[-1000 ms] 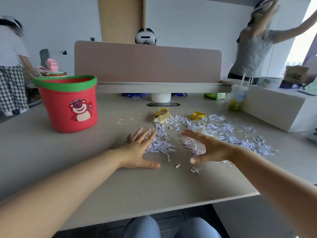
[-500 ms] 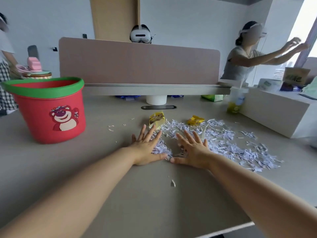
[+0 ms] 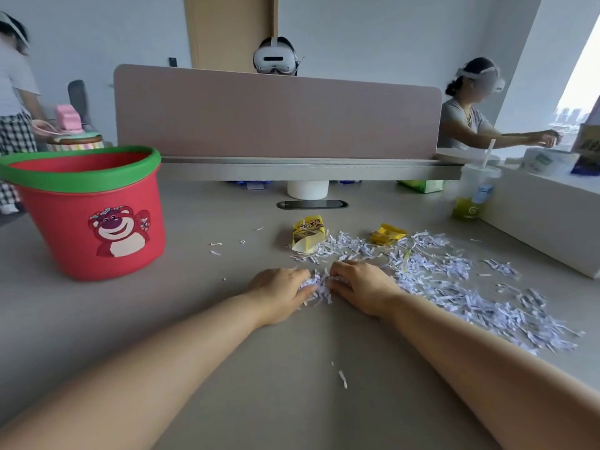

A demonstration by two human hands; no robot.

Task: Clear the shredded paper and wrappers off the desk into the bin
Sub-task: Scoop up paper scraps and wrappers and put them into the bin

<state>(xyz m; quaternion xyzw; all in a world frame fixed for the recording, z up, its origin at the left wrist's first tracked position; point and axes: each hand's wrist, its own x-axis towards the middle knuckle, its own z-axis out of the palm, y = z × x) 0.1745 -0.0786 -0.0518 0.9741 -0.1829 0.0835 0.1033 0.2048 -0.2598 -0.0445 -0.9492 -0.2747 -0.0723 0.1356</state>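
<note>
A clump of shredded paper (image 3: 316,287) is squeezed between my left hand (image 3: 279,293) and my right hand (image 3: 360,287) at the desk's middle, both with fingers curled around it. A wide scatter of shredded paper (image 3: 461,287) spreads to the right across the desk. Two yellow wrappers lie behind my hands: a larger one (image 3: 306,233) and a smaller crumpled one (image 3: 386,234). The red bin with a green rim and a bear picture (image 3: 91,219) stands upright at the left, well apart from my hands.
A pink divider panel (image 3: 276,115) closes the desk's far side. A plastic drink cup with a straw (image 3: 474,193) and a white box (image 3: 545,219) stand at the right. Loose shreds (image 3: 342,378) lie near me. Three people are around the desk.
My hands have gone from flat and spread on the desk to pressed together with fingers curled, gathering a clump of shreds between them.
</note>
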